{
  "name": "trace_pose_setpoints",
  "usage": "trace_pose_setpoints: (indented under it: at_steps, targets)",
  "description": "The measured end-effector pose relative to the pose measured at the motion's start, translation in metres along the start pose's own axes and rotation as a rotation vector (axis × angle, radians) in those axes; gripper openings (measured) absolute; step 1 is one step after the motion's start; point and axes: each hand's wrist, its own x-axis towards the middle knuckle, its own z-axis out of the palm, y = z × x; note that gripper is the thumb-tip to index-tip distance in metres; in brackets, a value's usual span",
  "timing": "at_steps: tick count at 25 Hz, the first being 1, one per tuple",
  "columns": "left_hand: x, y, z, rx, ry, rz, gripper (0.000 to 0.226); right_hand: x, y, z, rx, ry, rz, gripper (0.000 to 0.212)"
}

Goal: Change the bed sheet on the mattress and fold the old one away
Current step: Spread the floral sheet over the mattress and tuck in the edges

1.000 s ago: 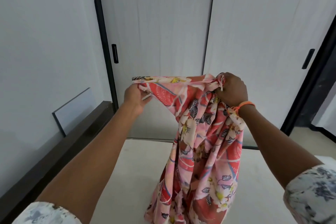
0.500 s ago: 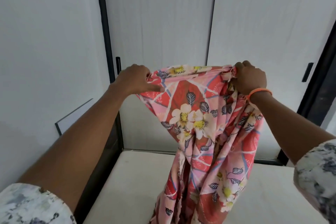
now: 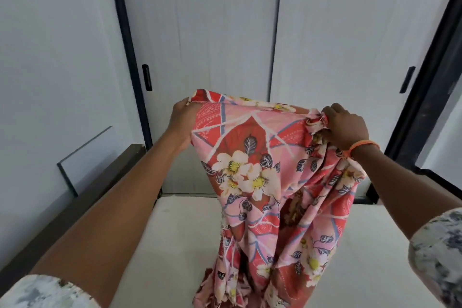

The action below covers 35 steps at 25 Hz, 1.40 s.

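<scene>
A red and pink floral bed sheet (image 3: 252, 157) hangs in front of me, its top edge stretched between both hands and its lower part bunched on the bare cream mattress (image 3: 155, 245). My left hand (image 3: 182, 117) holds the sheet's left top corner, fingers mostly hidden behind the cloth. My right hand (image 3: 345, 125), with an orange band on the wrist, grips a gathered bunch of the sheet at the right top end.
A dark wooden bed frame rail (image 3: 82, 197) runs along the left of the mattress. White sliding wardrobe doors (image 3: 205, 32) with black handles stand beyond the bed. A flat white panel (image 3: 87, 157) leans on the left wall. A dark door frame (image 3: 425, 97) is at the right.
My hands have moved further apart, spreading the sheet's top edge wider. My left hand has slid left along the edge to its corner.
</scene>
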Motion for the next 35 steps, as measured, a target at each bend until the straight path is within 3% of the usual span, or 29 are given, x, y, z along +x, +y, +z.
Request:
trace_pose_setpoints:
  at_steps: [6, 10, 12, 13, 14, 16, 19, 21, 24, 26, 30, 32, 33, 35]
  targets:
    - [-0.020, -0.031, 0.092, 0.397, -0.354, -0.123, 0.011, -0.058, 0.040, 0.039, 0.020, -0.187, 0.151, 0.046]
    - [-0.062, -0.108, 0.196, 0.773, -0.671, 0.048, 0.088, -0.128, 0.055, 0.057, 0.235, -0.227, 0.172, 0.037]
    - [-0.082, -0.139, 0.251, 0.798, -0.789, 0.149, 0.103, -0.164, 0.069, 0.060, 0.367, -0.163, 0.085, 0.035]
    - [-0.090, -0.151, 0.282, 0.745, -0.828, 0.158, 0.093, -0.181, 0.081, 0.061, 0.409, -0.142, 0.049, 0.032]
    - [-0.095, -0.161, 0.309, 0.710, -0.844, 0.152, 0.069, -0.196, 0.097, 0.064, 0.432, -0.113, 0.028, 0.031]
    - [-0.098, -0.177, 0.357, 0.755, -0.813, 0.187, 0.021, -0.220, 0.142, 0.076, 0.359, -0.127, 0.075, 0.048]
    - [-0.076, -0.199, 0.417, 0.938, -0.634, 0.260, 0.025, -0.264, 0.250, 0.116, 0.028, -0.457, 0.172, 0.080]
    - [-0.050, -0.212, 0.468, 0.935, -0.478, 0.247, 0.031, -0.300, 0.335, 0.150, -0.191, -0.785, 0.070, 0.066]
    - [-0.027, -0.217, 0.554, 0.950, -0.431, 0.304, 0.026, -0.326, 0.428, 0.188, -0.370, -0.972, -0.005, 0.031]
    - [-0.017, -0.211, 0.610, 0.959, -0.423, 0.385, 0.025, -0.301, 0.477, 0.190, -0.467, -0.936, 0.055, 0.029]
    - [0.018, -0.187, 0.698, 0.913, -0.336, 0.499, 0.034, -0.190, 0.629, 0.142, -0.592, -0.302, 0.398, 0.027]
    - [0.033, -0.173, 0.720, 0.774, -0.271, 0.500, 0.037, -0.175, 0.693, 0.116, -0.739, -0.076, 0.584, 0.030]
    - [0.035, -0.167, 0.726, 0.687, -0.273, 0.494, 0.039, -0.180, 0.711, 0.113, -0.817, -0.026, 0.609, 0.033]
    - [0.027, -0.158, 0.731, 0.582, -0.339, 0.488, 0.044, -0.214, 0.727, 0.121, -0.783, -0.264, 0.661, 0.042]
